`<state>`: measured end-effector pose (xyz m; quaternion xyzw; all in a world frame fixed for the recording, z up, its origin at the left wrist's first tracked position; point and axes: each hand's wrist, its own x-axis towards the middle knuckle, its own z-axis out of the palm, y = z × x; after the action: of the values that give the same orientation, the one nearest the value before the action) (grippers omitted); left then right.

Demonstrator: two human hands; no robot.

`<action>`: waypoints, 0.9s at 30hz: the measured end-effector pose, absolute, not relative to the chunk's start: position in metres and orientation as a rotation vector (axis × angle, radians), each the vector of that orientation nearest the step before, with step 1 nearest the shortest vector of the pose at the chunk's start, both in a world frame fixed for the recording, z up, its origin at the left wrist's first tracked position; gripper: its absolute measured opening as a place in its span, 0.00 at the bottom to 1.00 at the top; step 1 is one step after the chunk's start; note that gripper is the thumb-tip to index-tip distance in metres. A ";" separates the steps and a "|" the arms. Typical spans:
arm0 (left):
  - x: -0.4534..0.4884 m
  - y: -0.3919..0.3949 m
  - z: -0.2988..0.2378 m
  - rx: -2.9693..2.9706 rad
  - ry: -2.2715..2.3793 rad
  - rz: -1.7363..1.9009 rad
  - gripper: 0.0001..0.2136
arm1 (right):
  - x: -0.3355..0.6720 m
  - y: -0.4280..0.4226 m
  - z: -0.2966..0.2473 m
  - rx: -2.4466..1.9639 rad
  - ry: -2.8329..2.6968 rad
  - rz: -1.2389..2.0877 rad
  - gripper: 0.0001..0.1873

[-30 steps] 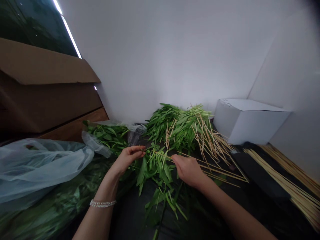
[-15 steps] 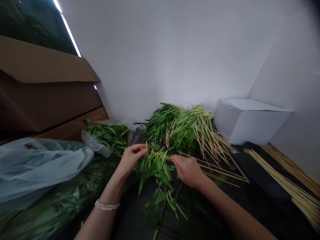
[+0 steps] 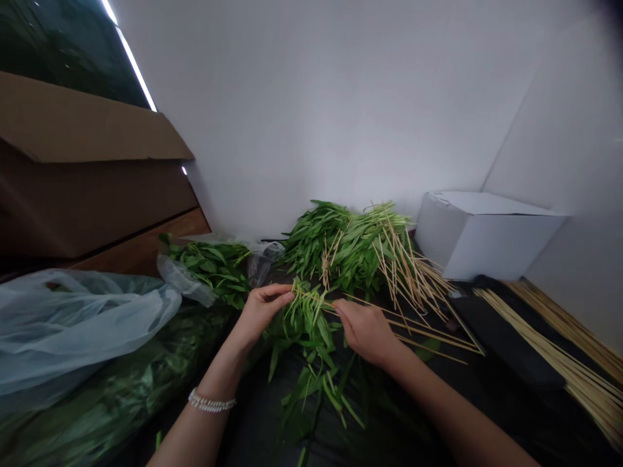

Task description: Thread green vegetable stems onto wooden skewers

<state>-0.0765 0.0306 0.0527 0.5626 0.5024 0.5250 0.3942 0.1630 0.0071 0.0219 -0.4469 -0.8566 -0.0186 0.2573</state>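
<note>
My right hand (image 3: 366,329) is closed around a thin wooden skewer (image 3: 331,305) that points left. Threaded along this skewer is a row of leafy green stems (image 3: 307,308), their leaves hanging down toward the dark surface. At the row's left end, my left hand (image 3: 265,311) pinches a green stem between thumb and fingers, close to the skewer's tip, which is hidden. Several loose skewers (image 3: 428,334) lie just beyond my right hand. Cut leaves and stem pieces (image 3: 316,389) lie below the hanging greens.
Behind my hands is a pile of skewered greens (image 3: 360,246). A white box (image 3: 491,237) stands at the right, near bundles of skewers (image 3: 555,350). On the left are a bag of greens (image 3: 209,263), a clear plastic bag (image 3: 82,324) and a cardboard box (image 3: 92,194).
My left hand has shifted slightly right, up against the row of greens. The stem end that stuck up above its fingertips now sits at the row. My right hand has barely moved.
</note>
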 end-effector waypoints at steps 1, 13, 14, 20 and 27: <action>-0.077 0.031 0.052 1.433 1.271 1.330 0.12 | 0.163 0.007 0.022 -1.214 -2.324 -0.052 0.13; -0.079 0.030 0.053 1.572 1.267 1.292 0.07 | 0.162 0.008 0.020 -1.234 -2.375 -0.119 0.13; -0.078 0.029 0.054 1.574 1.264 1.289 0.07 | 0.162 0.008 0.020 -1.233 -2.376 -0.121 0.13; -0.077 0.028 0.056 1.532 1.247 1.244 0.09 | 0.160 0.008 0.017 -1.222 -2.370 -0.126 0.13; -0.078 0.028 0.054 1.373 1.213 1.155 0.11 | 0.159 0.009 0.015 -1.237 -2.391 -0.114 0.12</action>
<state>-0.0780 0.0279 0.0545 0.5600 0.4948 0.4712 0.4686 0.1591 0.0087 0.0153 -0.4477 -0.8654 -0.0414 0.2215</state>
